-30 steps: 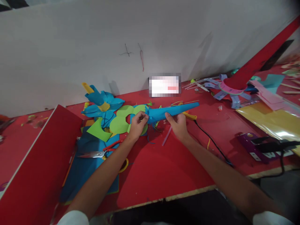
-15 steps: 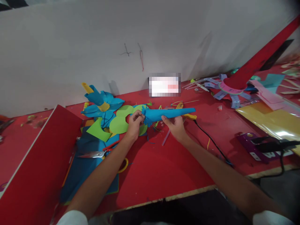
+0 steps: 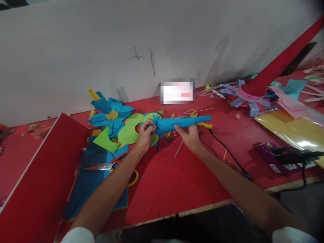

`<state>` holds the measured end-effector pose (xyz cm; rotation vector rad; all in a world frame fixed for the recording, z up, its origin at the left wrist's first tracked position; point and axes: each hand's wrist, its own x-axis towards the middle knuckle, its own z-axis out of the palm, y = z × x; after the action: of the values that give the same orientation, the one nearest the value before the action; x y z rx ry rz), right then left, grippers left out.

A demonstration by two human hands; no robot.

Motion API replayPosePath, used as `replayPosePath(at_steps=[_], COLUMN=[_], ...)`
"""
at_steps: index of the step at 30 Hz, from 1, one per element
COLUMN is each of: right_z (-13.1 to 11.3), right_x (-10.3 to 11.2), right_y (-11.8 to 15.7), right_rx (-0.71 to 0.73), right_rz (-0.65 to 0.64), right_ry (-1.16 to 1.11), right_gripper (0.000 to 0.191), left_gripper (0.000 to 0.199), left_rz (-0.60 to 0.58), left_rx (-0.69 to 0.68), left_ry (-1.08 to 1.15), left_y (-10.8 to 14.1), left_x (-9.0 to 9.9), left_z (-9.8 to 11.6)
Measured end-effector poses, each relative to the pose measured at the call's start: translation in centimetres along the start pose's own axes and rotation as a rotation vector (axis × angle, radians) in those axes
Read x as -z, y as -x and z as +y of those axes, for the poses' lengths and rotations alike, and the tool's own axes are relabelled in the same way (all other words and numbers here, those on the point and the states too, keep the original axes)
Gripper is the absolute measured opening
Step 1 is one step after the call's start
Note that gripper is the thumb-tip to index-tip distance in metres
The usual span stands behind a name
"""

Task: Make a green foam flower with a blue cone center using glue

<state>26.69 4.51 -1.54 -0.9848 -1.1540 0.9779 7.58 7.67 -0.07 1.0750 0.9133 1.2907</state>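
A long blue rolled paper cone [image 3: 182, 122] lies level between my hands, its wide end cut into a fringe on the left. My left hand [image 3: 146, 132] pinches the fringe there. Around the underside of the cone's middle my right hand [image 3: 189, 135] is closed, thumb on the near face. Behind my left hand are green paper shapes with rounded lobes [image 3: 129, 134]. Farther left stands a blue paper flower [image 3: 111, 111] with a yellow centre. A yellow tool handle [image 3: 204, 126] with a black cord shows just past my right hand.
Scissors [image 3: 101, 166] with red and yellow handles lie on blue sheets [image 3: 88, 189] beside my left forearm. A red panel [image 3: 37, 175] stands at the left. At the right are a purple box [image 3: 269, 158], a gold sheet [image 3: 286, 126] and a tall red cone [image 3: 283, 62].
Almost nothing differs. Both hands keep their hold on the blue paper cone, and the view has shifted very slightly.
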Motion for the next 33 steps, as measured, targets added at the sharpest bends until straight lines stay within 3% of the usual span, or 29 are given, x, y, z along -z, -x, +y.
replayPosePath(at_steps=[7, 14, 22, 33], right_z=[-0.1, 0.0, 0.4, 0.7], right_x=[0.0, 0.1, 0.1, 0.4], right_y=[-0.1, -0.1, 0.2, 0.0], right_rx=[-0.012, 0.023, 0.068, 0.059], right_rz=[0.018, 0.048, 0.004, 0.027], right_ry=[-0.001, 0.022, 0.049, 0.098], right_gripper=[0.050, 0.043, 0.040, 0.043], left_gripper=[0.023, 0.044, 0.046, 0.052], left_rz=[-0.013, -0.031, 0.090, -0.030], left_rx=[0.010, -0.024, -0.085, -0.068], left_ry=[-0.019, -0.137, -0.356, -0.219], left_y=[0.0, 0.0, -0.4, 0.1], left_x=[-0.1, -0.4, 0.1, -0.3], left_z=[-0.3, -0.7, -1.8, -0.7])
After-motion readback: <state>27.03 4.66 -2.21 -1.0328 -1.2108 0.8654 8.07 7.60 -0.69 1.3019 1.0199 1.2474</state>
